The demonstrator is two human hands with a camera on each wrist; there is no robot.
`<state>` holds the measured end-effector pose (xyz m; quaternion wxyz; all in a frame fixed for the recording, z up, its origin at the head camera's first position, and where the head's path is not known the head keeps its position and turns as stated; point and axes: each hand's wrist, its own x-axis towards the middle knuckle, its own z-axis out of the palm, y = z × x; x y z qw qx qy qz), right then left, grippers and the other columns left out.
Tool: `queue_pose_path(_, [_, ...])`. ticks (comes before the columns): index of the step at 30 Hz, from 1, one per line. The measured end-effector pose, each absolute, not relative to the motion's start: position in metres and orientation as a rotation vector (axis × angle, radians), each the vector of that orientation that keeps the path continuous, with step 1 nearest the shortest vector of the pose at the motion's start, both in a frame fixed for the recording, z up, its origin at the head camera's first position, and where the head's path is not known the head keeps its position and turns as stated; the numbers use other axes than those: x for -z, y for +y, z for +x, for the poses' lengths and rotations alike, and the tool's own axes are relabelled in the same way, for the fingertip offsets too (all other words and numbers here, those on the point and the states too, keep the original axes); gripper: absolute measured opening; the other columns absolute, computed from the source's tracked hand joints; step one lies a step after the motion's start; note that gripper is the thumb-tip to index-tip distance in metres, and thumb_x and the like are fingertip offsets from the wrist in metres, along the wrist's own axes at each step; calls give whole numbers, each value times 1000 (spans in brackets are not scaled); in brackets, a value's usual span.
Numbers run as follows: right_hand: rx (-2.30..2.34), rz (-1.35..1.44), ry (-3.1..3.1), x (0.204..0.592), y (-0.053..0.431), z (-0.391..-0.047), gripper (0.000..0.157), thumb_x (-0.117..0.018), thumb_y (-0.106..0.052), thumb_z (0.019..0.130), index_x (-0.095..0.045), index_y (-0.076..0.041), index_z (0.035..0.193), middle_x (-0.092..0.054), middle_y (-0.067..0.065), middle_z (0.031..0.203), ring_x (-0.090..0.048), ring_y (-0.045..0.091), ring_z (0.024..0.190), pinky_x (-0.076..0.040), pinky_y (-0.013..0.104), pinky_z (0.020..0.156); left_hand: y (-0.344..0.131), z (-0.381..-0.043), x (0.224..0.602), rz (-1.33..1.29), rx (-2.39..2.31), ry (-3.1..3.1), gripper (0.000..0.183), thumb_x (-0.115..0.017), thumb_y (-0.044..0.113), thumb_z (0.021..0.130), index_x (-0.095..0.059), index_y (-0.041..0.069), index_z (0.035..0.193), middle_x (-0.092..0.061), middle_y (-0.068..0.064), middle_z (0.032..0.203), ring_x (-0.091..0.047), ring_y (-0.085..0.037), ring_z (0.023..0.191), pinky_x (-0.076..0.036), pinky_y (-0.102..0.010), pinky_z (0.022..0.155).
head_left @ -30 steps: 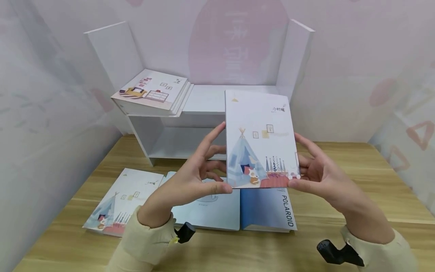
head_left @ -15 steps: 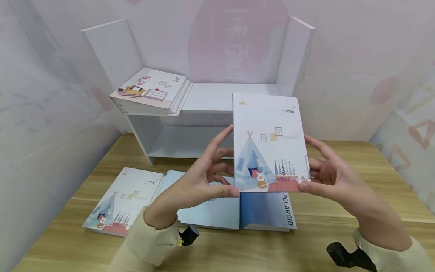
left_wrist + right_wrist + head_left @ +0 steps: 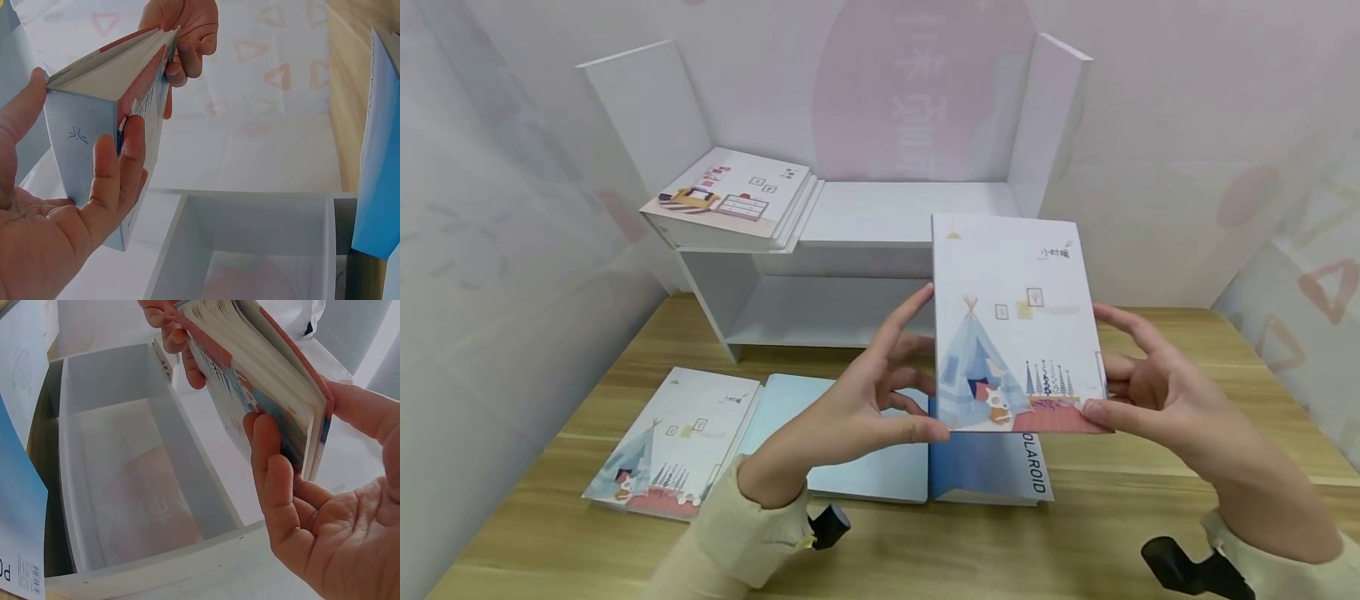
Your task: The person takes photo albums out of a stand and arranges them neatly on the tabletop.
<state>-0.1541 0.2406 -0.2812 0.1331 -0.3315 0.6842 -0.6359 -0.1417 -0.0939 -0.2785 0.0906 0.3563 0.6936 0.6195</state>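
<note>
Held up over the table is a hardcover book (image 3: 1011, 271) with a blue tent drawn on its white cover. My left hand (image 3: 868, 400) grips its left edge, thumb at the lower corner and fingers behind. On the opposite edge, my right hand (image 3: 1176, 400) pinches it near the lower corner. The left wrist view shows the pale blue spine (image 3: 81, 144) between the left thumb and fingers. Page edges (image 3: 250, 369) show in the right wrist view, with the right fingers under the cover.
Behind stands a white two-level shelf (image 3: 842, 312), with stacked books (image 3: 730, 196) at its upper left. On the wooden table (image 3: 925, 550) lie a matching tent-cover book (image 3: 677, 433), a light blue book (image 3: 880, 479) and a blue POLAROID book (image 3: 985, 471).
Both hands have carried the tent-cover book to the right and slightly down in the head view. The grip looks the same, and the books on the table and shelf stay put.
</note>
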Motion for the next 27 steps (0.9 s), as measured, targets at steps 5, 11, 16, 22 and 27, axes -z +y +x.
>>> queue_pose_path(5, [1821,-922,2058,282,247,-153,84,-49,20,92,-10,-18,156,-72,12,112,-69,20,84,-54,28,74,-89,-141,281,1054,-1823,2047,107,-80,32,84,-3,41,158,-44,-15,145,-63,-24,102,-58,-40,83])
queue_pose_path(11, [1782,-869,2113,283,254,-151,84,-50,18,93,-10,-20,156,-73,12,101,-62,22,67,-50,30,70,-82,-141,283,1028,-1804,2028,110,-79,14,85,-2,41,158,-42,-14,147,-63,-21,101,-58,-40,84])
queue_pose_path(16, [1788,-861,2119,288,263,-152,86,-50,20,92,-11,-20,157,-74,11,105,-66,19,74,-53,28,69,-73,-141,284,991,-1799,2011,113,-76,0,85,-2,46,156,-42,-14,146,-64,-19,102,-58,-40,85])
queue_pose_path(22, [1768,-809,2154,291,276,-152,86,-50,19,93,-9,-21,157,-74,10,109,-67,20,80,-52,27,69,-62,-143,288,987,-1795,1984,114,-74,-3,85,-1,48,155,-41,-14,145,-64,-17,102,-59,-40,84])
queue_pose_path(27, [1731,-816,2190,291,285,-151,87,-49,20,92,-9,-21,157,-74,11,108,-69,20,82,-52,25,71,-55,-143,290,987,-1786,1979,114,-74,-4,85,0,48,155,-39,-12,148,-63,-15,102,-59,-38,84])
